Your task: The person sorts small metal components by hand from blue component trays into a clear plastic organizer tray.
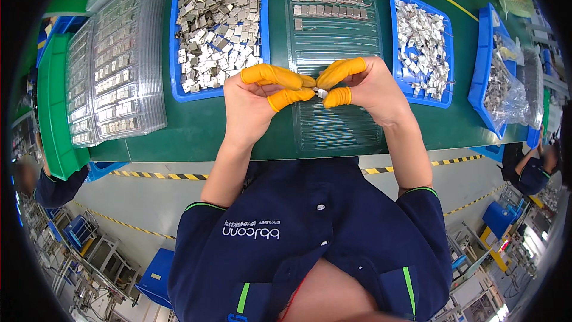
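Right now, head view (only one): both hands meet over the clear tray (336,134) mid-worktop (278,30), fingertips in yellow cots. L hand (250,100) has its grip narrow, thumb and index pinched on one end of a small white-and-silver pc (322,93); R hand (376,92) pinches the other end, thumb under, index over. So the pc sits btwn the two sets of tips, just above the tray's lower half; fine detail's too small/covered to tell.

Around: blue bin w/ flat metal pcs (220,42) to L, blue bin w/ white leaded pcs (422,45) to R, filled trays (116,71) stacked far L. Finished-looking rows (328,11) lie at the tray's top, plus a single pc (298,24) starting row three.

Doing it well, prob.: light, even pinch, both ends in line, no twisting, thin leads unbent; work low over the tray in case of a drop, and match the orientation of the rows.
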Tool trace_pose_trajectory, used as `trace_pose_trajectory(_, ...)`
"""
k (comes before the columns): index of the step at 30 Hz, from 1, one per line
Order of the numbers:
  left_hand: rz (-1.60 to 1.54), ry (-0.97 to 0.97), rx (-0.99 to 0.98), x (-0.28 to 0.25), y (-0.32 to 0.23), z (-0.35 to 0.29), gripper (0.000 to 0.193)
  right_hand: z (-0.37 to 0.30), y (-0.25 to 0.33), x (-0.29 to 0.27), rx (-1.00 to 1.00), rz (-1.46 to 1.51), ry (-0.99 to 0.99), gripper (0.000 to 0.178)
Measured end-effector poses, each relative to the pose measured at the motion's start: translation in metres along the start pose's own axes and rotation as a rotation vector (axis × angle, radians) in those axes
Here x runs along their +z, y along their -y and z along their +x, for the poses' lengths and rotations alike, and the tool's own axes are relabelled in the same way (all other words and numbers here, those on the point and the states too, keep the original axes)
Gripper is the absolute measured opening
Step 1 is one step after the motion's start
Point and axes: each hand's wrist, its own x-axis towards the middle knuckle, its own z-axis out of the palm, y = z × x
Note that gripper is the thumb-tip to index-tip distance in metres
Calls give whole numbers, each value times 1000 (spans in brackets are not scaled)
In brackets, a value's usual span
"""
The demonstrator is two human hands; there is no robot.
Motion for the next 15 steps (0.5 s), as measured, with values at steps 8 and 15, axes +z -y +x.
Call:
trace_pose_trajectory(8,-195,65,-148,-12,5,1,21,8,-12,6,78,165,54,24)
trace_pose_trajectory(15,-162,-40,-136,-19,13,-1,23,16,-15,20,-176,-176,-85,15)
